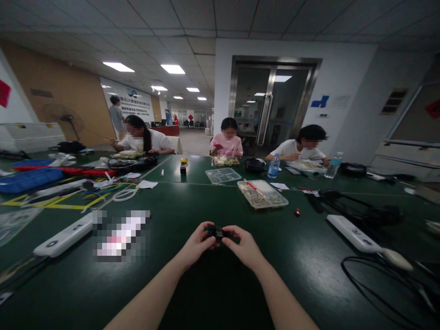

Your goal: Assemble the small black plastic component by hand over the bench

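Between my two hands, just above the dark green table (165,243), is a small black boxy object (218,233); its exact kind is too small to make out. My left hand (198,242) grips its left end, thumb and fingers closed on it. On the other end my right hand (243,243) pinches it the same way. Beyond my hands lies a clear plastic meal box (263,195) with food and a red strip on it. Left of my hands a pixelated, bright-screened flat thing (122,236) rests on the table.
White power strips lie left (65,236) and right (354,233), with black cables (364,275) at the right. Blue trays (30,179) and tangled wires (99,192) cover the far left. A water bottle (274,167) stands near three seated people eating across the table.
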Available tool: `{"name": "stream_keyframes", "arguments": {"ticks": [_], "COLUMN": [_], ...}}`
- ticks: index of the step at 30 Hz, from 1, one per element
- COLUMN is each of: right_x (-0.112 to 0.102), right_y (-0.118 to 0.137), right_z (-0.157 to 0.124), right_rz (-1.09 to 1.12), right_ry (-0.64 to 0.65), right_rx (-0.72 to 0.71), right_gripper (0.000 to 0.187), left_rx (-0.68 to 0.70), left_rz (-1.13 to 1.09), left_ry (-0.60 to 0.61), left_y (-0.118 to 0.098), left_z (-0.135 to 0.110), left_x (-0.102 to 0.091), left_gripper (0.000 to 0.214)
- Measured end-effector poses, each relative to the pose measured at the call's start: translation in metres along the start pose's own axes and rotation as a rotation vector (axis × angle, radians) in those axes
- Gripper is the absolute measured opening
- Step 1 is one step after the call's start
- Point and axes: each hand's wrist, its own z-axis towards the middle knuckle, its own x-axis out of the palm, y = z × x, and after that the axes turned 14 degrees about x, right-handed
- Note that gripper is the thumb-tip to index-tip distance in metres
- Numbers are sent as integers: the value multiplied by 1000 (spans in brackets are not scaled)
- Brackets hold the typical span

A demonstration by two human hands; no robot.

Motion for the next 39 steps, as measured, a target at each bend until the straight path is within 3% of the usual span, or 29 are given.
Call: {"name": "stream_keyframes", "arguments": {"ticks": [4, 8, 18, 30, 39], "right_x": [0, 0, -2, 2, 9], "right_y": [2, 4, 6, 2, -1], "right_z": [-1, -2, -4, -3, -1], "right_rz": [2, -5, 0, -10, -66], "right_ry": [-7, -5, 4, -22, -25], "right_rx": [1, 1, -16, -111, -72], "right_gripper": [26, 26, 25, 26, 18], "left_rx": [-22, -31, -45, 56, 60], "left_rz": [15, 23, 25, 9, 42], "left_ry": [-6, 2, 8, 66, 70], "left_y": [-3, -3, -11, -1, 1], "left_z": [0, -1, -3, 0, -1], "left_x": [0, 0, 0, -1, 2], "left_gripper": [44, 56, 40, 43, 40]}}
